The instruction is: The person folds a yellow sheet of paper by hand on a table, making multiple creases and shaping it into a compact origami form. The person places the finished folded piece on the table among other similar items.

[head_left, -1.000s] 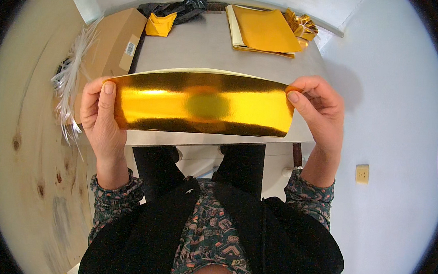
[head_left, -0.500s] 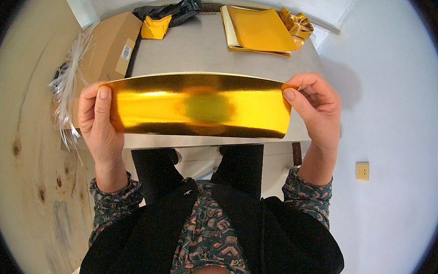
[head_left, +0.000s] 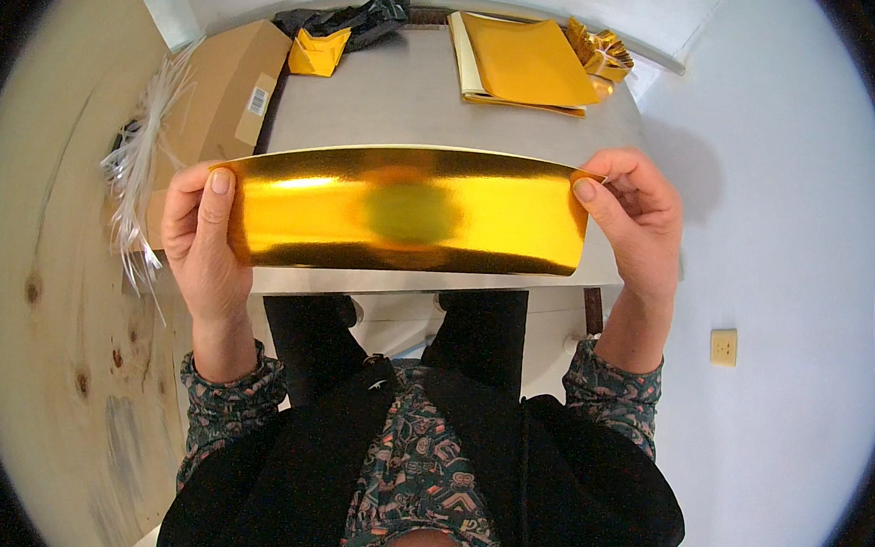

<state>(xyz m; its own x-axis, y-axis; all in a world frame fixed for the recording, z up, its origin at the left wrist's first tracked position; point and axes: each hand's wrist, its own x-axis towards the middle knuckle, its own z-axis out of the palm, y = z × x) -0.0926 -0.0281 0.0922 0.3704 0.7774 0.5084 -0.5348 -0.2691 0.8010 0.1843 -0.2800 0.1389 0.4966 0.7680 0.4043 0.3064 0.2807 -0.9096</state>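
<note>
A shiny gold foil sheet [head_left: 311, 211], folded or rolled to a wide strip with a pale edge along its top, is stretched level between my two hands above the near part of the table. My left hand [head_left: 200, 224] pinches its left end, thumb on the shiny face. At the upper right corner, my right hand [head_left: 637, 211] grips it between thumb and fingers. The sheet bows slightly toward its far side. Whatever lies right behind it on the table is hidden.
On the grey table [head_left: 368, 99] lie a stack of gold sheets [head_left: 530, 64], a fringed gold foil piece [head_left: 601, 53], a crumpled yellow piece [head_left: 318, 53] and a black plastic bag [head_left: 373, 14]. A cardboard box [head_left: 218, 90] with white plastic strips [head_left: 144, 155] borders the left side.
My left hand and the sheet's left end have shifted slightly to the right. The right hand keeps its grip, nearly still. The view has moved a little.
</note>
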